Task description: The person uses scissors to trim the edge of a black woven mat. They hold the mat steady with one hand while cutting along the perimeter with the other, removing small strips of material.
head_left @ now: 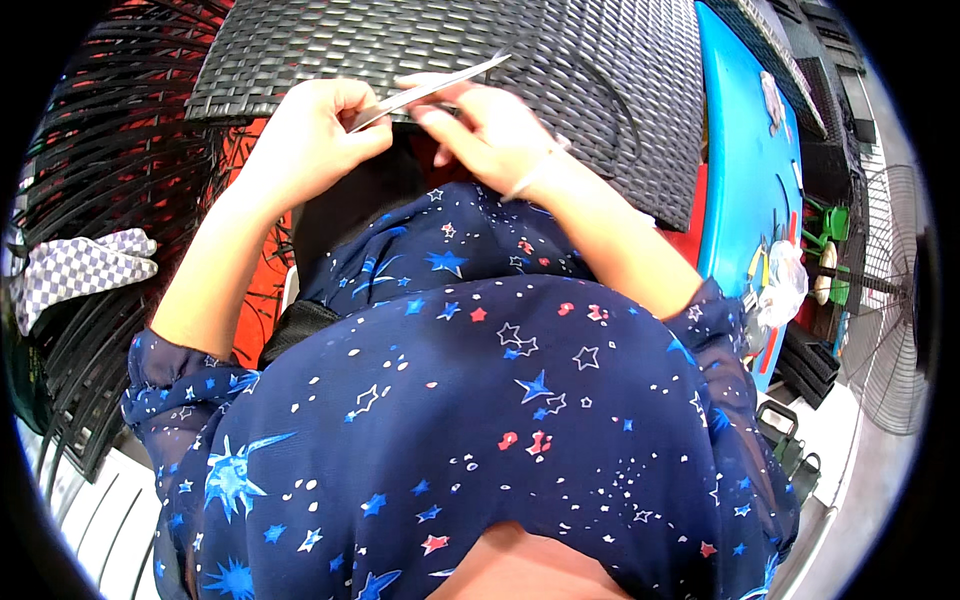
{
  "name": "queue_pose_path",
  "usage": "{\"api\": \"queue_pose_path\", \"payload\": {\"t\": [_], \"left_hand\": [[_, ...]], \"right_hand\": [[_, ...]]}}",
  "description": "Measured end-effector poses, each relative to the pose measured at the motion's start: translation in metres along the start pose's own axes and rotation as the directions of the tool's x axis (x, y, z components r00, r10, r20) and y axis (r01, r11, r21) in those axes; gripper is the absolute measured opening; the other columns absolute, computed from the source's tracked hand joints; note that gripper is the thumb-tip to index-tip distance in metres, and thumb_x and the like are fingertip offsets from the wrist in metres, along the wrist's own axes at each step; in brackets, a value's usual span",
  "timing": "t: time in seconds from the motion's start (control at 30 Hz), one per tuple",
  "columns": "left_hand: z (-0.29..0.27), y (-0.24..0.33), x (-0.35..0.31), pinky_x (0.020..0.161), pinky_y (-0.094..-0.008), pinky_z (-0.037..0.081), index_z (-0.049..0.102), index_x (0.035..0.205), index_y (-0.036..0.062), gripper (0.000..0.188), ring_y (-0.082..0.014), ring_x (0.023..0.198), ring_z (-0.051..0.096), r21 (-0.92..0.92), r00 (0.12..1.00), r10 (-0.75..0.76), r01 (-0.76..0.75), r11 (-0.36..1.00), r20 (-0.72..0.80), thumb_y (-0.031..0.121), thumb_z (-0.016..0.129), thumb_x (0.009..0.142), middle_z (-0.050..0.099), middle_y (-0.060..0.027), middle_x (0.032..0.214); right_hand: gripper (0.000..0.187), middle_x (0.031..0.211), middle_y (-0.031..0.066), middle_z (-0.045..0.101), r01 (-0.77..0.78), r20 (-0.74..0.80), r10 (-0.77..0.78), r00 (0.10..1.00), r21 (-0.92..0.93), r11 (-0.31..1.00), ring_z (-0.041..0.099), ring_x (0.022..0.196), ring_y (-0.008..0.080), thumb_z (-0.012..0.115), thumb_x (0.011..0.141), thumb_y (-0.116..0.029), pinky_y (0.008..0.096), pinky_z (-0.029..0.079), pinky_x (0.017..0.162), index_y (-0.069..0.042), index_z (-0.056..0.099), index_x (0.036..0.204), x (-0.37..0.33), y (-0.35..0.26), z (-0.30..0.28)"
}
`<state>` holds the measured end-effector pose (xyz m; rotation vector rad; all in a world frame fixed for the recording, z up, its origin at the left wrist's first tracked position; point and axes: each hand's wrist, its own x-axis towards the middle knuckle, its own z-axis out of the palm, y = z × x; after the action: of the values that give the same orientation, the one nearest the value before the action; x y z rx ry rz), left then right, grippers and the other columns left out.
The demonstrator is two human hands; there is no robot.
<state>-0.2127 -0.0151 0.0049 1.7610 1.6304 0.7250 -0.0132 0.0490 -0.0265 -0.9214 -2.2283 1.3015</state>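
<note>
A black woven wicker panel lies in front of me, its near edge by my hands. My left hand is closed around a slim silver tool with a pointed tip that seems to split in two. It slants up to the right, over the fingers of my right hand. That hand is at the panel's near edge, thumb and forefinger partly spread, the other fingers curled and blurred. Whether it grips anything is hidden. A loose black strand curves across the weave just beyond it.
Many long black strands hang at the left, with a checkered glove by them. At the right stands a blue table bearing a clear plastic bag and small tools. Further right is a large fan.
</note>
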Motion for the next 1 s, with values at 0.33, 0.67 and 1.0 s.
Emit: {"api": "queue_pose_path", "payload": {"t": [0.33,0.67,1.0], "left_hand": [[-0.032,0.001,-0.012,0.053,-0.0255,0.035,0.064,0.082,-0.0013,0.026,-0.0066,0.059,0.046,0.200,0.997,-0.076,0.073,0.977,0.006,0.024,0.067,0.090,0.050,0.0037,0.062],[-0.034,-0.020,-0.023,0.065,-0.0399,0.049,0.070,0.081,0.0056,0.039,-0.0310,0.073,0.063,0.723,0.991,0.133,-0.105,0.683,0.019,0.045,0.067,0.081,0.064,-0.0097,0.078],[-0.034,-0.012,-0.017,0.064,-0.0407,0.051,0.070,0.076,0.0078,0.044,-0.0309,0.072,0.065,0.756,0.988,0.154,-0.087,0.649,-0.019,0.051,0.064,0.081,0.065,-0.0113,0.074]], "right_hand": [[0.024,0.061,-0.0001,0.060,-0.278,0.012,0.289,0.957,0.316,0.907,0.052,0.049,0.0061,0.066,0.090,-0.023,0.0207,0.042,0.047,-0.001,0.068,0.079,-0.009,0.008,-0.004],[0.025,0.058,0.0041,0.062,-0.379,-0.044,0.397,0.917,0.222,0.899,0.057,0.044,0.0089,0.068,0.085,-0.023,0.0228,0.047,0.045,0.000,0.069,0.076,-0.014,0.012,0.001],[0.023,0.056,0.0059,0.063,-0.425,-0.007,0.433,0.901,0.177,0.888,0.056,0.042,0.0098,0.063,0.086,-0.021,0.0236,0.046,0.043,-0.001,0.068,0.078,-0.012,0.014,0.005]]}}
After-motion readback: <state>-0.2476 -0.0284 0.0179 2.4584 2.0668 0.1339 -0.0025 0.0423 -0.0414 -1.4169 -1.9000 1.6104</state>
